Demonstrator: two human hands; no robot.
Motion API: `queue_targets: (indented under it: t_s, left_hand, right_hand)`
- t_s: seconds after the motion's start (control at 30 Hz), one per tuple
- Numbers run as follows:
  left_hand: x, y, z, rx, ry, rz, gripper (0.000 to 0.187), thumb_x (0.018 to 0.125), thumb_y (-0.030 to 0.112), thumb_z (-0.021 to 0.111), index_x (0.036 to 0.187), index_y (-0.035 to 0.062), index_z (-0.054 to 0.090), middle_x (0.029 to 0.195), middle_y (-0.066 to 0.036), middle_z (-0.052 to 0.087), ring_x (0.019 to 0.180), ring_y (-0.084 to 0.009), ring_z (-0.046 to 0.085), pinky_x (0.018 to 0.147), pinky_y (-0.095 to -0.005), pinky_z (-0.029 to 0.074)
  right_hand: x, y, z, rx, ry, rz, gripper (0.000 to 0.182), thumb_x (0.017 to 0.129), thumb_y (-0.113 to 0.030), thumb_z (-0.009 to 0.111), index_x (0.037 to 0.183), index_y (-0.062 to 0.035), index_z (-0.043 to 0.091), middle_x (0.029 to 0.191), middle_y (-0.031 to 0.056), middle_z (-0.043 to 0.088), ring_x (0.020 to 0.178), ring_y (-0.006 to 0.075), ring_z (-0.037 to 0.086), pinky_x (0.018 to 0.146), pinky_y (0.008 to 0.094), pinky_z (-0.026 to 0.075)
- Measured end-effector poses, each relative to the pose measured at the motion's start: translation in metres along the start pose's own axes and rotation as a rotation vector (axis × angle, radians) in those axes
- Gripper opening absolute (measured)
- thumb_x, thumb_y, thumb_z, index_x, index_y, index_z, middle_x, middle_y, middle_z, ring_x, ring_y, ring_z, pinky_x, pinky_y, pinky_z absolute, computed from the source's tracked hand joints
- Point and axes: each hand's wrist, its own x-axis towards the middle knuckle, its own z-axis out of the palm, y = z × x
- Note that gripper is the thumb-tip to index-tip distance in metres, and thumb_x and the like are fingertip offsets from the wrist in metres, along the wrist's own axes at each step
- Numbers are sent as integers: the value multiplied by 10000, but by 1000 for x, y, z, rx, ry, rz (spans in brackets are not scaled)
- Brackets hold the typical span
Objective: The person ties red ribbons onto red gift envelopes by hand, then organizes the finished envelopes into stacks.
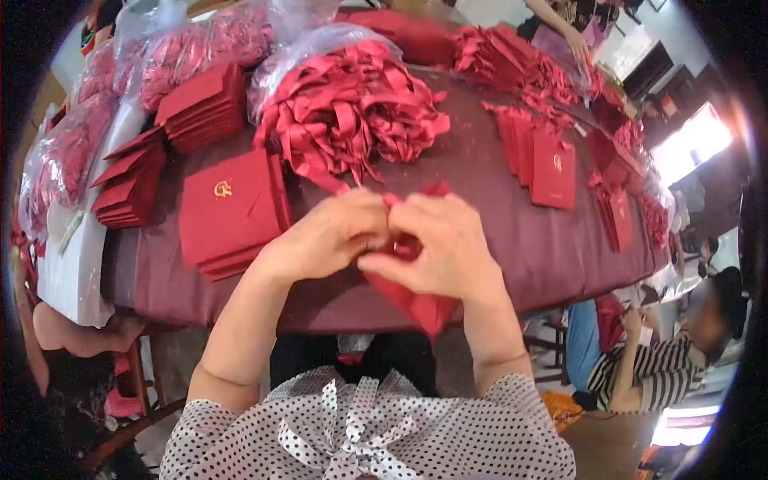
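Observation:
Close together at the table's near edge are my two hands. My left hand (340, 228) has its fingers curled and pressed together on a red ribbon at the top of a red bag (416, 304). My right hand (440, 244) bends its fingers round the same spot, thumb pointing left. The bag hangs tilted below my right hand, partly hidden by it. Beyond my hands lies a big heap of red ribbons (352, 112). A stack of red bags with a gold logo (228, 208) lies beside my left forearm.
More red bags stand in piles at the left (200, 104) and at the right (552, 172) of the dark red tablecloth (472, 216). Plastic sacks of red ribbon (76, 152) line the far left. A person in a striped shirt (656, 368) sits at the right.

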Motion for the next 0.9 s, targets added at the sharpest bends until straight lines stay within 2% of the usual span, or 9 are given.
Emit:
queue_targets:
  t_s: [0.13, 0.23, 0.3, 0.37, 0.5, 0.6, 0.67, 0.83, 0.9]
  left_hand:
    - [-1, 1, -3, -159, -62, -77, 85, 769, 29, 599, 779, 20, 515, 767, -96, 510, 770, -255, 515, 697, -331, 418]
    - [0, -9, -15, 33, 155, 3, 92, 803, 50, 591, 781, 22, 506, 797, -77, 496, 811, -237, 504, 721, -315, 411]
    - [-1, -17, -9, 113, 374, -134, 57, 866, 58, 530, 813, 39, 536, 998, -82, 480, 866, -186, 500, 782, -278, 407]
    - [3, -9, 8, -173, 490, -446, 74, 895, 91, 515, 877, 25, 540, 1022, -59, 546, 939, -132, 522, 819, -260, 409]
    - [8, -10, 21, -857, 527, -379, 105, 950, 153, 435, 970, 87, 515, 1236, -64, 510, 954, -118, 527, 846, -277, 428]
    - [2, -6, 28, -1065, 380, -434, 135, 958, 212, 450, 920, 92, 497, 938, 43, 506, 807, -36, 406, 747, -183, 343]
    - [1, -8, 35, -996, 276, -427, 128, 957, 225, 456, 920, 108, 495, 887, 60, 483, 777, -37, 398, 724, -190, 347]
    - [1, -1, 15, -1428, 273, -121, 104, 929, 156, 485, 887, 62, 497, 1010, -61, 567, 1002, -216, 570, 952, -422, 425]
    - [1, 4, 6, -1348, 428, -134, 72, 900, 105, 525, 853, 52, 512, 1014, -63, 565, 989, -201, 574, 945, -413, 431]
  right_hand:
    - [-1, 3, -7, 92, -59, -2, 399, 617, -444, 750, 693, -122, 527, 664, 32, 500, 613, 218, 555, 557, 342, 415]
    - [-5, 15, -20, 87, -50, 94, 407, 582, -402, 780, 650, -115, 501, 639, 44, 495, 603, 243, 543, 539, 343, 409]
    - [-4, 28, -38, 297, -26, 72, 400, 563, -333, 787, 648, -88, 482, 620, 66, 489, 582, 244, 516, 542, 324, 385]
    - [-9, 41, -37, 436, 62, 19, 436, 541, -330, 778, 663, -55, 463, 645, 73, 465, 589, 230, 484, 560, 298, 372]
    - [-9, 46, -36, 541, 113, -9, 448, 527, -333, 763, 680, -37, 465, 671, 60, 450, 629, 198, 471, 585, 284, 367]
    - [-9, 45, -32, 603, 129, -54, 429, 526, -322, 755, 676, -41, 467, 683, 62, 462, 651, 200, 476, 596, 286, 368]
    - [-8, 47, -31, 646, 113, -98, 404, 526, -314, 738, 685, -44, 483, 706, 76, 488, 680, 216, 491, 620, 296, 378]
    - [-7, 54, -32, 539, 116, 1, 345, 550, -292, 675, 730, -39, 524, 793, 97, 535, 777, 246, 522, 743, 321, 376]
    - [-7, 57, -29, 556, 115, -12, 520, 586, -499, 703, 754, -40, 523, 813, 94, 530, 792, 247, 515, 751, 322, 370]
